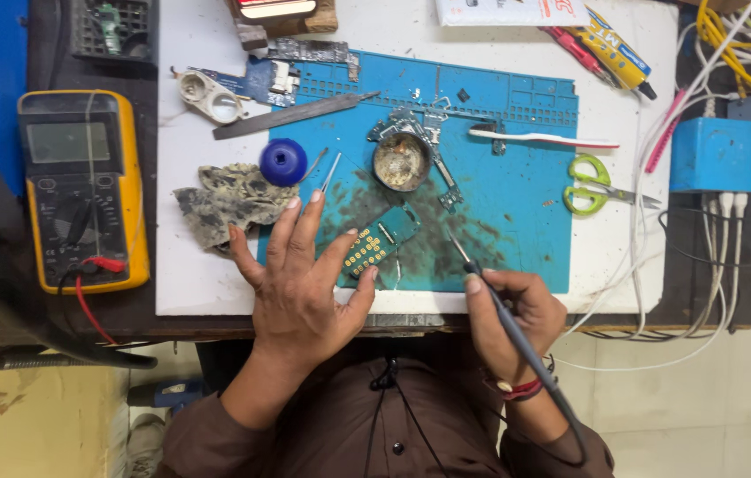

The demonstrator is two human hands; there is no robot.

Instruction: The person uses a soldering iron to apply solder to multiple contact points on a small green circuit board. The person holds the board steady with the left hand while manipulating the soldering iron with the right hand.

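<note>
The left hand (300,283) lies spread, fingertips pinning the board (380,241): light, stiff, fragile, best held by its edges. The right hand (517,319) grips an iron (504,310) beside the board.

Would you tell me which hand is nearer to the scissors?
Right. The right hand, holding a soldering iron, is below-left of the green-handled scissors; the left hand lies farther left, on the small circuit board.

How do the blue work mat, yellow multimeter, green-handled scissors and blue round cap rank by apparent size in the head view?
1. blue work mat
2. yellow multimeter
3. green-handled scissors
4. blue round cap
All lie on the same bench, so nearness hardly matters.
</note>
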